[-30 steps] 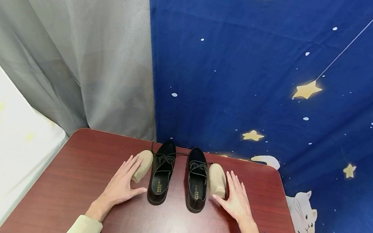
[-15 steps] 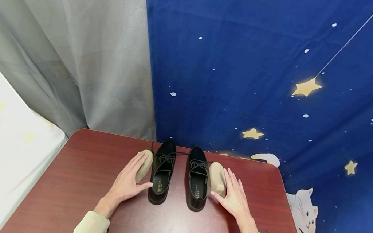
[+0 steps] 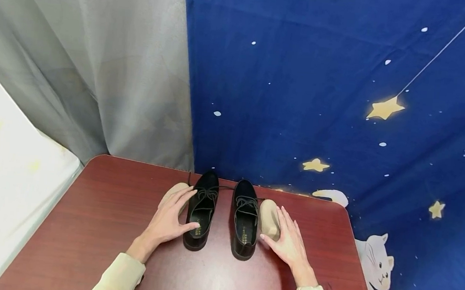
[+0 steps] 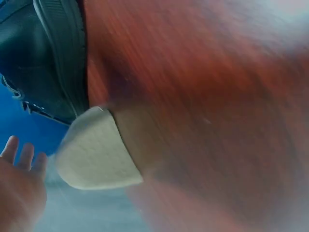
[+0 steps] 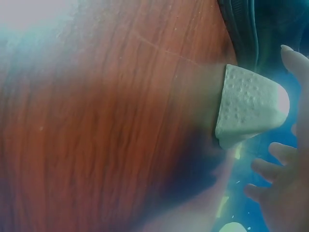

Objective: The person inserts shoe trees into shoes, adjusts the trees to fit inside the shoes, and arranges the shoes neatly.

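Note:
Two black lace-up shoes stand side by side, toes toward the curtain: a left shoe (image 3: 208, 180) and a right shoe (image 3: 246, 189). Beside the left shoe's outer side lies a beige, rounded insert-like form (image 3: 174, 191), partly hidden by my left hand (image 3: 166, 222). That hand hovers with fingers extended, its thumb overlapping the left shoe's opening. A matching beige form (image 3: 268, 217) sits right of the right shoe; the right wrist view shows its dimpled end (image 5: 246, 99). My right hand (image 3: 290, 245) is spread close along this form, thumb near its near end, fingers nearly straight.
The reddish-brown tabletop (image 3: 109, 203) has rounded far corners. Behind it hang a grey curtain (image 3: 138, 87) and a blue star-printed curtain (image 3: 285, 99). A white surface (image 3: 16, 182) borders the table on the left.
My left hand has moved right, from beside the left beige form to over it and the left shoe's edge. The right hand has shifted only slightly; shoes and forms look unmoved.

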`<control>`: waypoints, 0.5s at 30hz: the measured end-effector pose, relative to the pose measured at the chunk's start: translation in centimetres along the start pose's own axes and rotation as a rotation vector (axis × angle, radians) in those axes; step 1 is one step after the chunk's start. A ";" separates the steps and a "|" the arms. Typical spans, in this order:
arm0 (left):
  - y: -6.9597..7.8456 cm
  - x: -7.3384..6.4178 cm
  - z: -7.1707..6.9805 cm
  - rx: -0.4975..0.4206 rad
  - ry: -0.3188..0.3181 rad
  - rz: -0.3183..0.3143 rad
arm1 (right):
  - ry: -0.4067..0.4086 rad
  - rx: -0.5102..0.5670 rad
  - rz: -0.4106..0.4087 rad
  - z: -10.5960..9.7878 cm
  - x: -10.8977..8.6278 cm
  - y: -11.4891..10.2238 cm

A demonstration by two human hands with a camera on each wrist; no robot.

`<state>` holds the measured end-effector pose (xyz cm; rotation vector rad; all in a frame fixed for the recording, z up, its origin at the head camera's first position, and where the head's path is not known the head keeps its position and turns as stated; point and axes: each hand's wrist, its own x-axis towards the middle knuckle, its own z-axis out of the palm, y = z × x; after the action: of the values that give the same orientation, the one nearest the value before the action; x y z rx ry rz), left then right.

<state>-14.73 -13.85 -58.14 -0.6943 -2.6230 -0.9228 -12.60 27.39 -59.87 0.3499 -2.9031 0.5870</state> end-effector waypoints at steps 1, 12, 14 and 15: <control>0.2 0.2 0.1 -0.011 -0.007 0.000 | -0.002 0.002 0.002 0.0 0.0 0.0; 1.0 1.0 0.9 -0.046 -0.015 0.003 | -0.011 0.018 -0.017 0.3 0.3 0.2; 1.1 1.1 1.0 -0.043 -0.015 0.012 | -0.014 0.028 -0.008 0.4 0.1 0.2; 1.1 1.2 1.2 -0.042 -0.015 0.017 | -0.015 0.033 -0.003 0.5 -0.1 0.3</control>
<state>-15.27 -11.92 -57.96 -0.7361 -2.6135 -0.9733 -12.67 27.43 -60.43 0.3640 -2.9098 0.6347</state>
